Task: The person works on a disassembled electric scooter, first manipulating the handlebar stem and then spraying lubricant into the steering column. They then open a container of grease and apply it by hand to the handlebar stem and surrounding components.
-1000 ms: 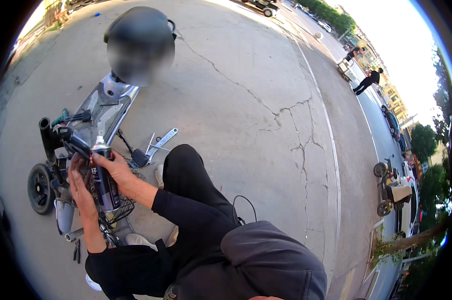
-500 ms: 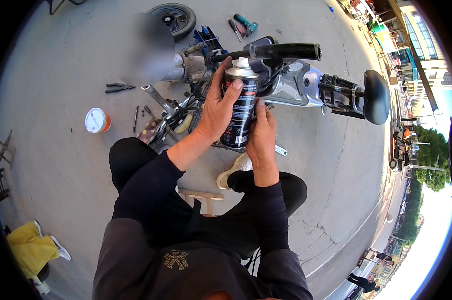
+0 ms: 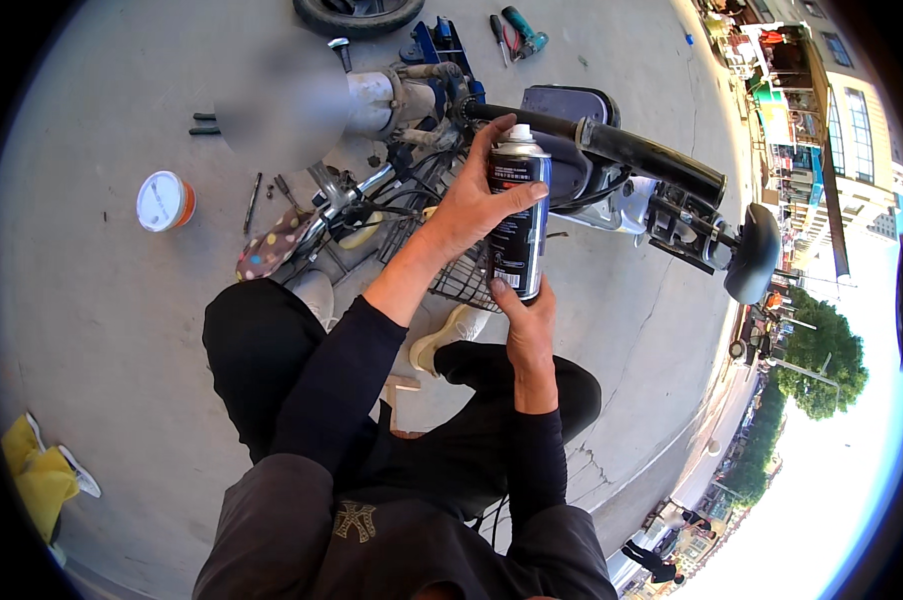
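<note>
A black spray can [image 3: 515,235] with a white nozzle stands upright between my two hands. My left hand [image 3: 462,215] is wrapped round its upper part, the thumb lying across its front. At the can's lower end, my right hand [image 3: 530,325] grips the base with thumb and fingers. Behind the can lies a partly dismantled scooter. Its black tube [image 3: 652,160] runs up to the right, and its wire basket [image 3: 464,280] shows below my left hand. The saddle [image 3: 755,255] is at the far right.
A loose wheel [image 3: 360,22] lies at the top. Near it are a screwdriver [image 3: 498,38] and a teal power tool [image 3: 525,32]. A white-and-orange tub [image 3: 165,202] stands at left, by slim tools [image 3: 253,203]. A person in yellow [image 3: 47,490] is at lower left.
Both hands and the can have shifted slightly right in the picture. The can has turned a little, and my right hand has moved lower, to its base. The view has also swung.
</note>
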`<state>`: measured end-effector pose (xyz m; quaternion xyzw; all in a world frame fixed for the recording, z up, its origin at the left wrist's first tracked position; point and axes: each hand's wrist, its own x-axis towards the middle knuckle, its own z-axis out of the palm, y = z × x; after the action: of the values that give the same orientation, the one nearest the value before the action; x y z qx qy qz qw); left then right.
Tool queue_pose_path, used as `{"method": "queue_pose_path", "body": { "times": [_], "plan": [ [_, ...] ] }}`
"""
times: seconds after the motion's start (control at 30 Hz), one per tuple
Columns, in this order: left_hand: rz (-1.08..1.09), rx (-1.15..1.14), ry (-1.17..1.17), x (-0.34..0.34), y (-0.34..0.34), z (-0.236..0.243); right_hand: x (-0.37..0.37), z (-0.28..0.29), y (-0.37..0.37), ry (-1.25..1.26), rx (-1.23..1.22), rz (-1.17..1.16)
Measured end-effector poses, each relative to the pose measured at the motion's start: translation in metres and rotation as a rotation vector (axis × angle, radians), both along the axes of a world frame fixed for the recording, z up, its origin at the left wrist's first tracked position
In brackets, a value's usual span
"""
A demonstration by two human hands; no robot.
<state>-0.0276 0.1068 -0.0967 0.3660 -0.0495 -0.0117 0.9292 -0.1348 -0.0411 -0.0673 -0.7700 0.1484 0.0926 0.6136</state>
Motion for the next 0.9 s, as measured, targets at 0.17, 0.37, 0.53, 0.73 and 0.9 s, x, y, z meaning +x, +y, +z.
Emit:
{"method": "queue_pose_path", "body": {
  "times": [0.17, 0.37, 0.53, 0.73, 0.9],
  "plan": [
    [0.000, 0.056, -0.057, 0.011, 0.006, -0.005, -0.004, -0.004, -0.018, 0.100, 0.200, 0.128],
    [-0.116, -0.183, -0.013, 0.024, -0.002, -0.010, 0.001, 0.032, -0.117, 0.243, 0.318, 0.035],
    [-0.307, -0.607, 0.137, 0.021, -0.014, -0.016, 0.009, 0.043, -0.194, 0.082, 0.480, -0.154],
    [-0.284, -0.659, 0.146, 0.023, -0.015, -0.017, -0.003, 0.016, -0.206, 0.142, 0.529, -0.207],
    [-0.140, -0.348, 0.117, 0.025, -0.017, -0.019, 0.001, 0.014, -0.199, 0.174, 0.315, -0.219]
  ]
}}
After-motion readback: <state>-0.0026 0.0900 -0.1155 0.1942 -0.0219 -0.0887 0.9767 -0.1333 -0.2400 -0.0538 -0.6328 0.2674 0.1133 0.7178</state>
